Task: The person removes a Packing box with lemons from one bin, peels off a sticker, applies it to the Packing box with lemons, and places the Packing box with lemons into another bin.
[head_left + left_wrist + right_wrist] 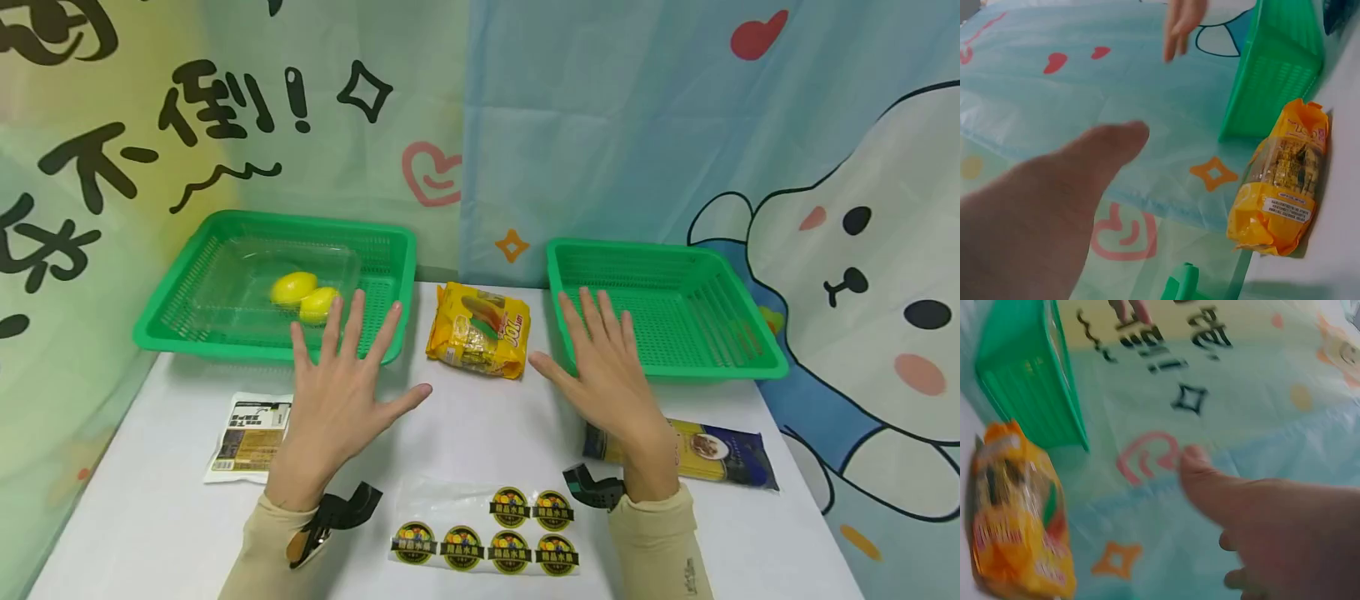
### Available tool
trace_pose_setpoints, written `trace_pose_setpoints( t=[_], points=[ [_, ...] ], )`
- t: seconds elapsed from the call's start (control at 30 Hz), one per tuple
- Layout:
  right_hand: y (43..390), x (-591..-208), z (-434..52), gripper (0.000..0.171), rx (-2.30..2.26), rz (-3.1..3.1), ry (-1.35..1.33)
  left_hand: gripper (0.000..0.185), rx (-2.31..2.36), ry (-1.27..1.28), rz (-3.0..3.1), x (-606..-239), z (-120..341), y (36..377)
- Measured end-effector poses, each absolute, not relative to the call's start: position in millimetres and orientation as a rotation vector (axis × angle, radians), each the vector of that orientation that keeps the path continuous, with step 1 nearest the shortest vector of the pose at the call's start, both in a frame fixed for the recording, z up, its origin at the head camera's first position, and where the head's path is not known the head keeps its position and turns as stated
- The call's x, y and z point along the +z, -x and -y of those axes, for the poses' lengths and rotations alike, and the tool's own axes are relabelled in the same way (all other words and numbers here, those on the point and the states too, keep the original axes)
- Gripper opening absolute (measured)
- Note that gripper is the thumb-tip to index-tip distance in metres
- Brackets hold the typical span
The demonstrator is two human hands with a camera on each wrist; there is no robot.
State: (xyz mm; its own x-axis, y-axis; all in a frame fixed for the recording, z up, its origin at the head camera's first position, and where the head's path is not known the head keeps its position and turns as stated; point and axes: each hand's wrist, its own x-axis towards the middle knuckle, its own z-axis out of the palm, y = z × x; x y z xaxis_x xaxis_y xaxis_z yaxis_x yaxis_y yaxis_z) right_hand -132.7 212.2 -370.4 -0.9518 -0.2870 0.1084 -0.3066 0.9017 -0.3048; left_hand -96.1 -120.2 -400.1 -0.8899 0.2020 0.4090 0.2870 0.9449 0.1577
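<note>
Hands (333,400) splayed, fingers straight; yellow packet (482,331) nearby; round stickers (510,552) read "精品水果".

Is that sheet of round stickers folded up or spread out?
Spread out: the sticker sheet lies flat on the white table, its six round stickers face up.

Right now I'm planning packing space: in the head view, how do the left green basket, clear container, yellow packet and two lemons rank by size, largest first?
1. Left green basket
2. Clear container
3. Yellow packet
4. Left lemon and right lemon: they look too alike to rank apart.
</note>
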Motion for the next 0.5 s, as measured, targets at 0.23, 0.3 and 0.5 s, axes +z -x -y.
trace_pose_setpoints(
  t=[0.23,0.3,0.5],
  points=[
    [159.3,-353.8,-136.8,0.048,0.96,2.816,-0.579,0.047,-0.223,0.376,2.575,-409.6,134.8,93.3],
    [168.5,-350.6,-115.3,0.04,1.123,2.768,-0.588,0.035,-0.219,0.388,2.563,-411.9,136.4,95.6],
    [191.6,-343.8,-56.3,0.039,1.314,2.812,-0.548,0.023,-0.237,0.404,2.553,-417.6,138.5,105.2]
  ],
)
